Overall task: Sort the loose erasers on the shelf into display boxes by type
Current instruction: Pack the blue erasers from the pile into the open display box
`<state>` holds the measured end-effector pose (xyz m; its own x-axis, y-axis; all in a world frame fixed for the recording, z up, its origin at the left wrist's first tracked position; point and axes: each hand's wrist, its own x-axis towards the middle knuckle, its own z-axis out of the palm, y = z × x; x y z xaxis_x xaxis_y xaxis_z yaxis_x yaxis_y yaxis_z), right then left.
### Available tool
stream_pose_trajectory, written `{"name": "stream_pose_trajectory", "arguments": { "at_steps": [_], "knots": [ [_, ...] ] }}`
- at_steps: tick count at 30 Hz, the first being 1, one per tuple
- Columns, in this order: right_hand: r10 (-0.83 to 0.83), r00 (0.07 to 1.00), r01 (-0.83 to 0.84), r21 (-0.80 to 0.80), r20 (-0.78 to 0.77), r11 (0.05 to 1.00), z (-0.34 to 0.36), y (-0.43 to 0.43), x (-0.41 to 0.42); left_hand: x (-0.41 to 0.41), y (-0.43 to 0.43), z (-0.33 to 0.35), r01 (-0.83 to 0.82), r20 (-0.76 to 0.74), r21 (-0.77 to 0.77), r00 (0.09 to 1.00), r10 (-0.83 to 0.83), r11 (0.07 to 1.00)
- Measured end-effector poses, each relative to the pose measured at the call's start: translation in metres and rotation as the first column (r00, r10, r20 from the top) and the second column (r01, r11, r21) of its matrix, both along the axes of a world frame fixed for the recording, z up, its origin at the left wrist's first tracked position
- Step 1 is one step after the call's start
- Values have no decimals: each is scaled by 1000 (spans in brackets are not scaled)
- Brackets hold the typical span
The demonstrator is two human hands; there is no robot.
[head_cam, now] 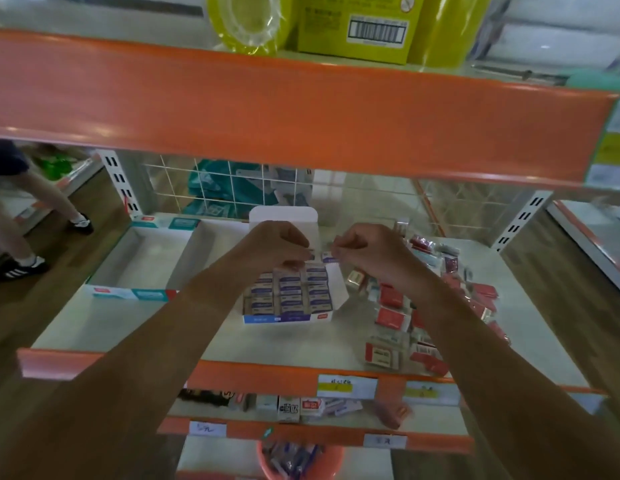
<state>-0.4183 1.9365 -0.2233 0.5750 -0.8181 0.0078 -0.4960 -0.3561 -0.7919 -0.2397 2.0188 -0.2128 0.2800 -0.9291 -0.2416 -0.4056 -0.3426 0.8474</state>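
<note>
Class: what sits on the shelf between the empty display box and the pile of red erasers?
The box of blue erasers, seen in the head view.

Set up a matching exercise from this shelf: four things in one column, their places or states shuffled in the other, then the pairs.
1. teal display box
2. blue display box
3. red erasers
4. held blue eraser

A. loose heap at the shelf's right
B. pinched at the fingertips of the right hand
C. leftmost on the shelf
D. packed with rows of erasers

Pairs: 1-C, 2-D, 3-A, 4-B.
</note>
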Motion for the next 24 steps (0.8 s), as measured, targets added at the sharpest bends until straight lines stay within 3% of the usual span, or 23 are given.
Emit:
{"name": "stream_pose_trajectory", "arguments": {
  "at_steps": [4,13,24],
  "knots": [
    [85,988,-88,-21,-131,996,-3,9,10,9,11,-3,66,236,8,969,-66,998],
    [158,923,-196,-74,-352,978,3,19,14,7,20,-12,249,325,75,910,-259,966],
    [133,915,-252,-281,-381,926,-19,34,19,10,25,-12,262,399,59,878,-263,963]
  ]
}}
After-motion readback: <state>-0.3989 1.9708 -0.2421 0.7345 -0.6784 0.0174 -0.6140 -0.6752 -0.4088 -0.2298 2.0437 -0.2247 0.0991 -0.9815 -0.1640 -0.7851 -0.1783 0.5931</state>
